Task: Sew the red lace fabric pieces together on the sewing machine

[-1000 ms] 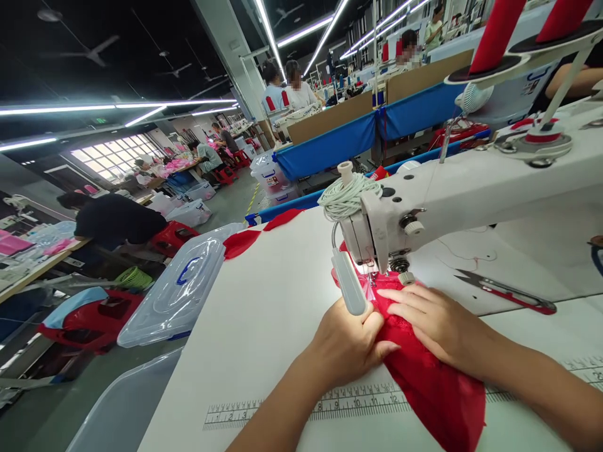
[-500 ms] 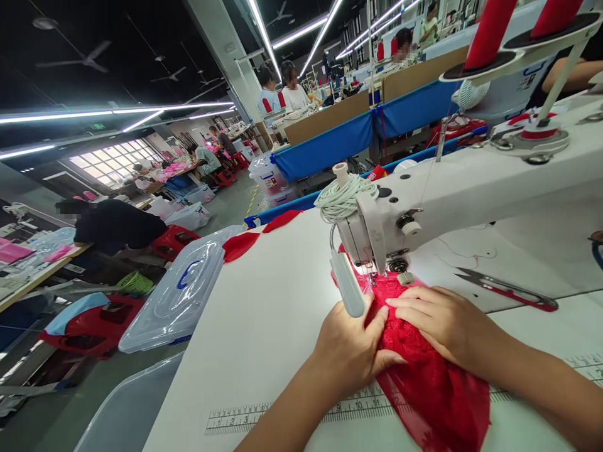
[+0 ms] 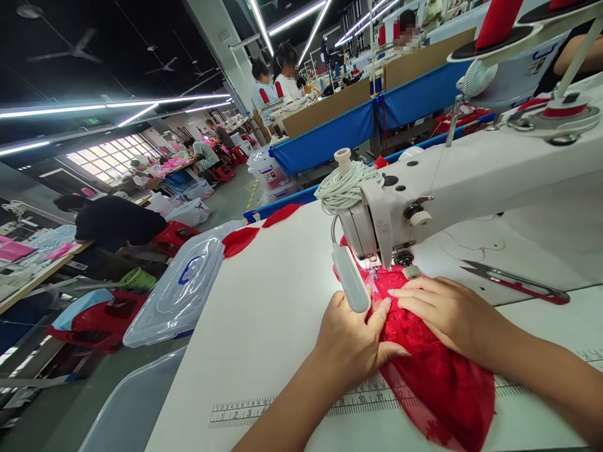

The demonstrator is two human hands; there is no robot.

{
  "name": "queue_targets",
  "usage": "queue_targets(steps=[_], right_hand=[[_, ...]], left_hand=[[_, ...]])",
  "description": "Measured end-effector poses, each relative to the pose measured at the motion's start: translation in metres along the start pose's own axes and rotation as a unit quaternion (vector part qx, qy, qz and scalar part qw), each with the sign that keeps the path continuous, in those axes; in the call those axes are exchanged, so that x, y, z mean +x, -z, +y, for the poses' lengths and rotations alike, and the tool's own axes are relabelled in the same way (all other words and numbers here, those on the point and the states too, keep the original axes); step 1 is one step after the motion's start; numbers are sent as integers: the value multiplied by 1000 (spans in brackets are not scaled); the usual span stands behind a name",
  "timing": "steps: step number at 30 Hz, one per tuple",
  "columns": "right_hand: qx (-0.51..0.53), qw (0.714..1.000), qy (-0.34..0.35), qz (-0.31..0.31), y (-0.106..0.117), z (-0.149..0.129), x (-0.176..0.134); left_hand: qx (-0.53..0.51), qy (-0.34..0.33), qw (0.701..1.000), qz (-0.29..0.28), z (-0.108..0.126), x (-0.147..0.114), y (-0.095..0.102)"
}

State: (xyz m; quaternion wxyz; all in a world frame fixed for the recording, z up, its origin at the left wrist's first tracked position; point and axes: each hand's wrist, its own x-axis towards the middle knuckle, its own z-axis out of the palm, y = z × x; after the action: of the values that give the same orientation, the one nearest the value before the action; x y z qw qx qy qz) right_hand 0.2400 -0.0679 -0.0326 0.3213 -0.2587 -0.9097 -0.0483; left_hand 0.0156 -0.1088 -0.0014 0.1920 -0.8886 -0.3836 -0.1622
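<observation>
A piece of red lace fabric [image 3: 438, 389] with a sheer edge lies under the needle area of a white sewing machine [image 3: 471, 182] and spreads toward me. My left hand [image 3: 351, 339] grips its left side, index finger and thumb on the cloth near the presser foot [image 3: 374, 274]. Part of that hand is hidden behind a small grey lamp [image 3: 353, 282]. From the right, my right hand [image 3: 445, 311] rests on the lace with its fingers stretched out and flat; its thumb is out of sight. The fingertips of both hands are close together, just in front of the foot.
Thread snips [image 3: 518, 282] lie right of my right hand. A printed ruler [image 3: 264, 409] runs along the white table's [image 3: 264, 301] front. Another red strip [image 3: 242, 241] hangs over the far left edge, beside a lidded plastic box [image 3: 183, 282]. Coiled pale cord [image 3: 346, 188] tops the machine head.
The view has shifted slightly, so machine and snips appear a little further right. Both hands keep their places on the red lace, whose loose near end has swung slightly.
</observation>
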Motion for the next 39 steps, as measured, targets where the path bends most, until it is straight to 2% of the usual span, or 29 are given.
queue_targets(steps=[10,14,17,20,30,39], right_hand=[[2,1000,-6,-20,-4,7,4],[13,1000,-15,-24,-7,8,0],[45,999,5,-20,-7,7,-4],[70,997,23,-22,-7,5,-7],[63,998,-2,-10,-4,1,-8],[54,999,8,3,-7,2,-10]], left_hand=[[21,22,1000,-2,-2,-3,-9],[-18,2,1000,11,-6,1,-6],[-61,-29,997,-35,-8,4,-1],[-65,-20,996,-64,-8,4,1],[-65,-2,997,-33,2,3,5],[-37,-9,999,-21,6,-3,-1]])
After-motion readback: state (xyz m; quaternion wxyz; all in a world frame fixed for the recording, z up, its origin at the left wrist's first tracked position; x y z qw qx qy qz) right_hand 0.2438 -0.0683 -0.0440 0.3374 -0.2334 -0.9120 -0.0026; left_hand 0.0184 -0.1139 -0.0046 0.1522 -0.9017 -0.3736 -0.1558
